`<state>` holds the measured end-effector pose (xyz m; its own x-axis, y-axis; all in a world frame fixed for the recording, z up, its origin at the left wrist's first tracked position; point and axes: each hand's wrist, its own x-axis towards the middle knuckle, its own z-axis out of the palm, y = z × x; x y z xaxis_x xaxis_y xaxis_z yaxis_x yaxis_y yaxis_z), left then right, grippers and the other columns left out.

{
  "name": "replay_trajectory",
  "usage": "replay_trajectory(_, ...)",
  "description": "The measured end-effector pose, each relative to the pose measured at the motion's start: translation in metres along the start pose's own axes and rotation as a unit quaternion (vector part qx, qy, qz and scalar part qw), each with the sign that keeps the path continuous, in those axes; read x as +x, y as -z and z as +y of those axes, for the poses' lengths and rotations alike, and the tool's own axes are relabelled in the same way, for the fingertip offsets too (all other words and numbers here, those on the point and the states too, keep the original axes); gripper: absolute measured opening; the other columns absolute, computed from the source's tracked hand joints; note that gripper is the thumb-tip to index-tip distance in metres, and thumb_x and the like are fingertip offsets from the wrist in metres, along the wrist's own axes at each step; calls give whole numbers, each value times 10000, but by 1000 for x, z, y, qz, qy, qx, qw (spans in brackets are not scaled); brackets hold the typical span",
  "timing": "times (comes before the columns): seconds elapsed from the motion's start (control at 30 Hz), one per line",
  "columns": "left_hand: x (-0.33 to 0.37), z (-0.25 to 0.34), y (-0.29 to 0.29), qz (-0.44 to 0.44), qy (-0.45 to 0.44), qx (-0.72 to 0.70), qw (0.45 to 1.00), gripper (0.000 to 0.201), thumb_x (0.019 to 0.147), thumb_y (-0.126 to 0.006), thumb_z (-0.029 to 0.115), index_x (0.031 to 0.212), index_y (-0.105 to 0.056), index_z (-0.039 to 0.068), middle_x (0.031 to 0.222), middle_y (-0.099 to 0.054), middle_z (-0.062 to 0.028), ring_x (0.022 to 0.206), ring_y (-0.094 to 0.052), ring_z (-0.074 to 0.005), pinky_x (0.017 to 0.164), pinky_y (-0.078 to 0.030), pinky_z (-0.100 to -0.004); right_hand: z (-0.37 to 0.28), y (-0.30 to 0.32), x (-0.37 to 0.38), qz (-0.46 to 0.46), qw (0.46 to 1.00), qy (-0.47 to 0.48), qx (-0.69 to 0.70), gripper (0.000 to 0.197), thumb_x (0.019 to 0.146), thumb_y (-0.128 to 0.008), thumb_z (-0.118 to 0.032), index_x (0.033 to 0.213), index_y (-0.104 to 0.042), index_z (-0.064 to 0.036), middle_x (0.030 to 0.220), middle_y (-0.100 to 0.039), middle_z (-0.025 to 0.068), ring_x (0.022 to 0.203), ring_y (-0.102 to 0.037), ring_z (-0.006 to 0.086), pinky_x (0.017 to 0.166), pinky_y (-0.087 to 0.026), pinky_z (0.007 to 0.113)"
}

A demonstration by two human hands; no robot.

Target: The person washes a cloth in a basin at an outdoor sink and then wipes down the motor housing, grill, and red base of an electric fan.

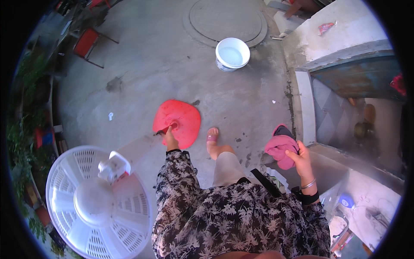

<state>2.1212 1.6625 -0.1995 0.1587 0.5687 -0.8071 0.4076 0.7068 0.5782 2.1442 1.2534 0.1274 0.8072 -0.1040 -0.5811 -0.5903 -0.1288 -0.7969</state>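
A white standing fan [94, 202] is at my left, its round slotted head close to me. Its pale pole [138, 145] slants toward a red, rounded base [189, 121]. My left hand [170, 139] is closed around the lower, dark part of the pole, over the red base as seen from above. At the right, my right hand [300, 159] grips a bunched pink cloth [276, 149], thumb on top. A darker part of the cloth shows at its far end. The cloth is held in the air, apart from the fan.
A white bucket of water [233, 54] stands ahead on the concrete, near a round cover [226, 19]. A red chair [86, 43] is at the far left, and plants [30, 112] line the left side. A doorway with a white sill [305, 105] is on the right.
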Motion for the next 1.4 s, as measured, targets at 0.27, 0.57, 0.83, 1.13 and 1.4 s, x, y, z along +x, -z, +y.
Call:
replay_trajectory(0.27, 31, -25, 37, -24, -192, -21, 981, 229, 740, -619, 78, 931, -492, 65, 893, -548, -38, 835, -525, -158, 754, -439, -294, -11, -28, 30, -30, 999, 8, -23, 184, 731, -646, -38, 861, -522, 0, 810, -565, 12, 731, -496, 58, 645, -424, 211)
replay_trajectory(0.57, -112, -57, 73, -210, -65, 145, 965, 124, 823, -518, 105, 939, -481, 80, 780, -579, -58, 688, -568, -149, 599, -468, -256, -20, -103, 82, -178, 980, 81, -45, 251, 742, -655, -95, 930, -527, 13, 858, -551, 16, 772, -507, 74, 672, -435, 227)
replay_trajectory(0.83, -202, 33, 77, -347, -78, 49, 933, 255, 890, -457, 147, 1077, -467, -26, 862, -609, -136, 771, -592, -195, 732, -471, -299, 25, -228, 101, -389, 921, -17, 26, 210, 785, -587, -187, 894, -538, -15, 804, -559, 19, 695, -520, 83, 599, -432, 241)
replay_trajectory(1.13, -270, 18, 122, -347, -118, 113, 924, 443, 880, -440, 52, 1286, -263, 26, 935, -584, -134, 811, -576, -186, 762, -459, -298, 68, -333, 43, -595, 768, -239, 12, 155, 770, -593, -190, 809, -571, -42, 729, -556, 20, 653, -519, 115, 600, -427, 264)
replay_trajectory(1.4, -254, 41, 131, -383, -182, 247, 872, 335, 880, -433, 48, 1208, -379, 16, 738, -569, -49, 648, -528, -113, 587, -427, -234, 107, -385, 39, -416, 885, -142, -152, 425, 674, -668, -148, 1051, -565, 17, 959, -610, 168, 909, -567, 250, 783, -439, 327)
